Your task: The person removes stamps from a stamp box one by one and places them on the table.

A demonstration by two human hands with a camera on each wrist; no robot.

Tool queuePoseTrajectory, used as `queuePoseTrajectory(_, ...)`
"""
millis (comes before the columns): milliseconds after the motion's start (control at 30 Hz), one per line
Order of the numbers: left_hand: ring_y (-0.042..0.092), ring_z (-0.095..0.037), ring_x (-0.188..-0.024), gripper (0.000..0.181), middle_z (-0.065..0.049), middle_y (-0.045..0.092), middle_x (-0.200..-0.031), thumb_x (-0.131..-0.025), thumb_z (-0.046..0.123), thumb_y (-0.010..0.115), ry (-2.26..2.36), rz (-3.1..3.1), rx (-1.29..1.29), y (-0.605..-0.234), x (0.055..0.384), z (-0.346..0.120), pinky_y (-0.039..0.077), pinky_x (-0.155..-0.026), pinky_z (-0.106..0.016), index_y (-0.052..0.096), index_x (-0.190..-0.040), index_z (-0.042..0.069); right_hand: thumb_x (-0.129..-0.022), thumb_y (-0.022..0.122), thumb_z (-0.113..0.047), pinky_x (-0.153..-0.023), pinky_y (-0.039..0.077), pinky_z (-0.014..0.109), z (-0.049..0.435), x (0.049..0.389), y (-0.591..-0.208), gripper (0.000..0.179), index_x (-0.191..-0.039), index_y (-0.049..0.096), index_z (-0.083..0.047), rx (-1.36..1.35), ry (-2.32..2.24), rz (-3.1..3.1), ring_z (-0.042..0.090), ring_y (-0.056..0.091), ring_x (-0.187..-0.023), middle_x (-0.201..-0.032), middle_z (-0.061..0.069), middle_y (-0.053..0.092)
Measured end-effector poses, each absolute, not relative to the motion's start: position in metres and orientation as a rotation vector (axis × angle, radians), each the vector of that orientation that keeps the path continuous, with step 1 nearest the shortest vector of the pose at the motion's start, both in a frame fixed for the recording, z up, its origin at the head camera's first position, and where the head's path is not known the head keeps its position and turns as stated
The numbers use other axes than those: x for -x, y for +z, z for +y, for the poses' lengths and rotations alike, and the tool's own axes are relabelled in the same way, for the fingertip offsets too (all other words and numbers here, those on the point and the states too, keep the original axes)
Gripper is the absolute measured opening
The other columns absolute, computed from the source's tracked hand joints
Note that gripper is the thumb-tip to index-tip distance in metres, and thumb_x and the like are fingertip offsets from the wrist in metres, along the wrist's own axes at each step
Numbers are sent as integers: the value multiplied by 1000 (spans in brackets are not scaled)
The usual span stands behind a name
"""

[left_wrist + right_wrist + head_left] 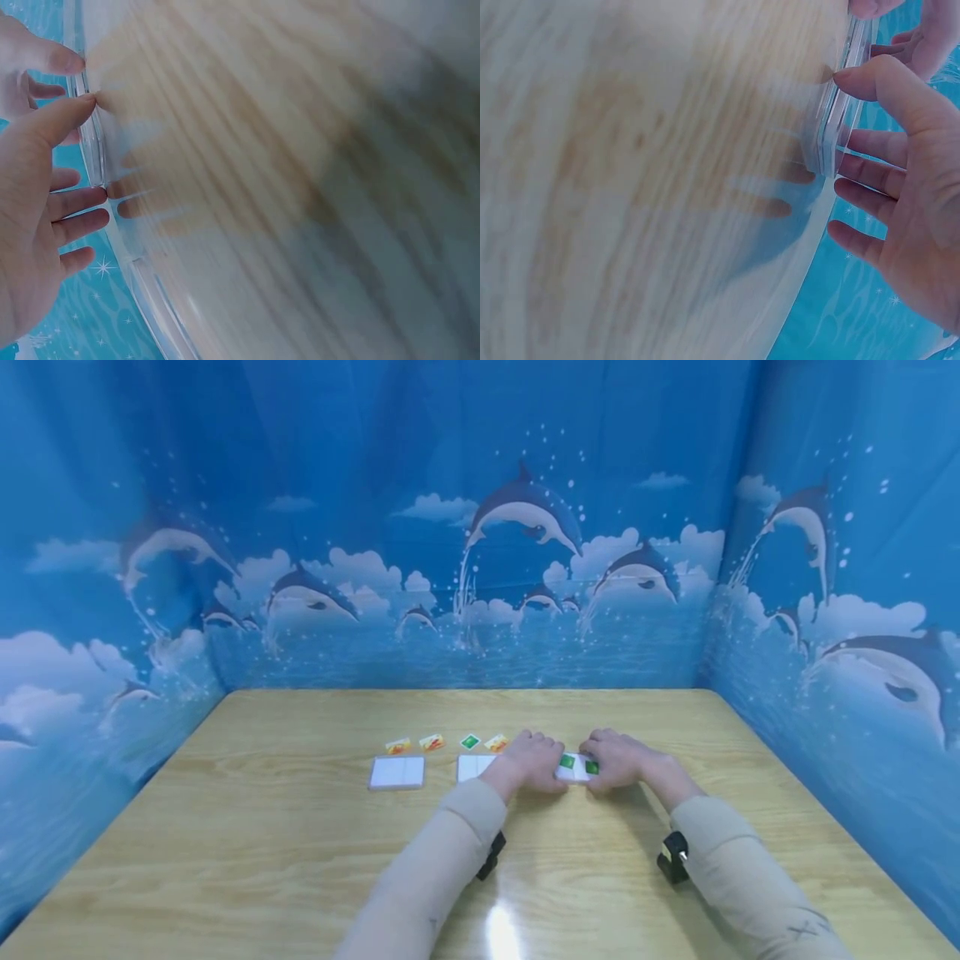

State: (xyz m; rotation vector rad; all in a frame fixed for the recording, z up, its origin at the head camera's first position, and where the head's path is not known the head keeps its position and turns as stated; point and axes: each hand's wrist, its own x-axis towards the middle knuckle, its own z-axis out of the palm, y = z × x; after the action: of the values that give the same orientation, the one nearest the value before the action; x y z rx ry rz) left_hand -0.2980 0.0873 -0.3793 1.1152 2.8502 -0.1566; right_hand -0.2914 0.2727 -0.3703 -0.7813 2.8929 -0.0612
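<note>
A flat clear plastic case (578, 778) with a white inside lies on the table, two green cards (567, 762) on it. My left hand (531, 762) holds the case's left end, thumb at the near side and fingers at the far side. At the other end, my right hand (617, 758) grips it the same way. In the left wrist view, the clear rim (92, 142) meets the thumb and fingertips of my left hand (30, 187). The right wrist view has the case's corner (829, 142) between the thumb and fingers of my right hand (915, 180).
A second white case (468, 767) sits partly behind my left hand, and a third case (397, 772) lies farther left. Behind them is a row of small cards: orange ones (432, 742) and a green one (469, 742). Blue dolphin-print curtains (480, 635) border the wooden table (262, 827).
</note>
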Motion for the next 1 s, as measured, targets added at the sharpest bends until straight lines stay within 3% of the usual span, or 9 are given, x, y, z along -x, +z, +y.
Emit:
queuePoseTrajectory(467, 46, -18, -115, 62, -2, 52, -127, -87, 52, 54, -190, 2868, -1138, -384, 301, 90, 32, -100, -35, 45, -134, 12, -68, 73, -34, -76, 44, 37, 271, 295, -373, 61, -118, 58, -2, 775, -53, 2885, 19, 48, -87, -102, 6, 53)
queuePoseTrajectory(1000, 42, -20, -122, 63, -4, 49, -131, -85, 47, 58, -138, 2833, -1107, -380, 303, 89, 26, -106, -40, 44, -136, 12, -68, 73, -32, -79, 45, 38, 270, 295, -368, 58, -116, 58, -2, 753, -100, 2864, 18, 50, -87, -100, 4, 54)
